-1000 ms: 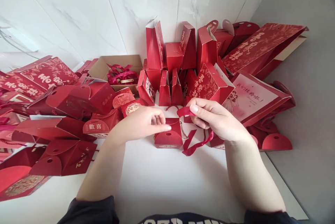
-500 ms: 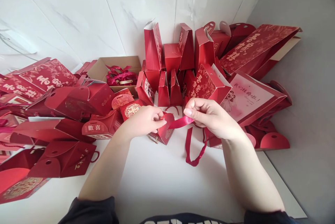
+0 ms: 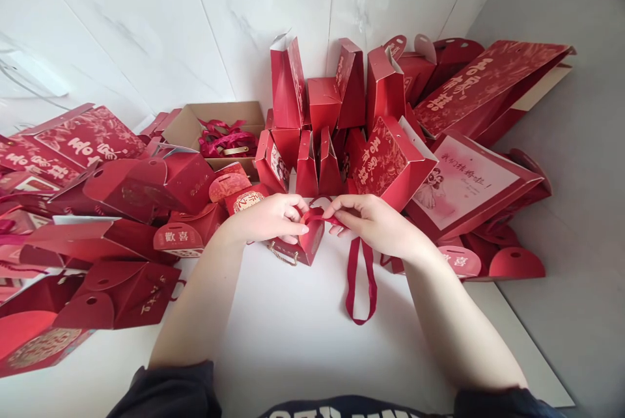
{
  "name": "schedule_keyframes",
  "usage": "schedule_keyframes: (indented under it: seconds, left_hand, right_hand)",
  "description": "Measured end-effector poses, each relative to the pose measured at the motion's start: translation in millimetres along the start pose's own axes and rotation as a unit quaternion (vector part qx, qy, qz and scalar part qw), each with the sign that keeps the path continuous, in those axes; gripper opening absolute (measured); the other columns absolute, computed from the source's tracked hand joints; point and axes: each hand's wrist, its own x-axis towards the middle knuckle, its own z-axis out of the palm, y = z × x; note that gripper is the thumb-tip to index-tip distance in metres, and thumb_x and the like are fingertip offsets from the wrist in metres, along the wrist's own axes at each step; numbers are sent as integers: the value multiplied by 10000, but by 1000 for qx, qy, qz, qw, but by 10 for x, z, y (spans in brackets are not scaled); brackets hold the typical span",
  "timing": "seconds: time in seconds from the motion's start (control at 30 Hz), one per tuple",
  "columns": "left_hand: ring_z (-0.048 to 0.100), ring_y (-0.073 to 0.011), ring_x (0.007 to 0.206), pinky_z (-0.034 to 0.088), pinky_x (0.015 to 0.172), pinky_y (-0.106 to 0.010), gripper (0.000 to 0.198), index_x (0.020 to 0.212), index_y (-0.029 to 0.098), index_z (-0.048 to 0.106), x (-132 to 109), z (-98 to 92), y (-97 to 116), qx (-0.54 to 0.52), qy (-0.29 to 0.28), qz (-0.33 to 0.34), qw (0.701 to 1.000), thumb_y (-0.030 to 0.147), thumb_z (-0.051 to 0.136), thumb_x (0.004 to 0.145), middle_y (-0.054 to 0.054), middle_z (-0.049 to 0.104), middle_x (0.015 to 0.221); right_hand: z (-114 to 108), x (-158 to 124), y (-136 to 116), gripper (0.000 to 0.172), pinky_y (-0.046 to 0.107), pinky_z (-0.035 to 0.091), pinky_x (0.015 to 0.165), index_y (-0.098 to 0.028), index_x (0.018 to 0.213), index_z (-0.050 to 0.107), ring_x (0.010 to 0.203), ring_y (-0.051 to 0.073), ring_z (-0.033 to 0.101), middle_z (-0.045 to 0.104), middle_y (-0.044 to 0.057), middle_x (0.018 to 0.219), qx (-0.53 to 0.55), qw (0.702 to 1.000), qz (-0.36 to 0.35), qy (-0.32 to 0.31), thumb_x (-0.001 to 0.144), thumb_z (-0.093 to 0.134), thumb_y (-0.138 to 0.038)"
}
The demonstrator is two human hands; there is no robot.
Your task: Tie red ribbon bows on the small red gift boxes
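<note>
A small red gift box [image 3: 310, 250] with a gold trim piece on its front stands on the white table in front of me. My left hand [image 3: 273, 217] is closed on the top of this box, pinching it between thumb and fingers. My right hand [image 3: 371, 222] pinches a red ribbon [image 3: 372, 294] close to the box's top. From the right hand the ribbon's long end hangs down in a loop onto the table, while a short stretch reaches the box top between both hands. My fingers partly hide where the ribbon meets the box.
A cardboard box [image 3: 190, 125] holding tangled red ribbons stands at the back left. Red gift boxes [image 3: 129, 294] are heaped along the left. More upright boxes [image 3: 288, 83] stand against the tiled wall, and a large box with a pink panel [image 3: 463, 183] leans at the right.
My right hand has moved left and slightly down, close to my left hand. The ribbon stretch between them is shorter, and its hanging loop sits lower. My left hand stays on the box.
</note>
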Motion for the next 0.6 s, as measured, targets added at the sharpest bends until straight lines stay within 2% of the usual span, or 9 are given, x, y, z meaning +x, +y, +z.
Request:
schedule_keyframes:
  seconds: [0.07,0.17,0.43,0.6]
  left_hand:
    - [704,-184,730,515,548,-215,408,1048,191,568,32,13,-20,-20,13,9,1000,334,737,705,-27,663,846]
    - [714,-201,765,560,625,-264,436,1055,186,571,61,28,-30,-33,14,11,999,330,755,687,-33,676,857]
    - [722,-211,800,583,671,-291,428,1045,175,566,63,46,-12,-46,6,1,999,309,754,684,-36,680,871]
    - [720,-205,798,586,689,-296,444,1065,171,571,51,48,-5,-50,1,6,999,305,757,685,-33,676,867]
  right_hand:
    - [-3,-26,-33,218,276,534,785,-202,958,678,811,144,674,696,18,895,-34,999,2,16,921,469,-253]
    - [-12,-63,-80,240,266,505,703,-198,966,695,715,134,642,687,9,828,-67,996,2,52,901,468,-243]
    - [-4,-87,-148,229,236,423,568,-195,910,709,676,123,600,674,23,864,-63,994,-35,88,877,482,-196]
    - [0,-87,-153,240,238,375,509,-214,954,706,567,106,529,632,3,752,-75,994,-20,82,890,475,-218]
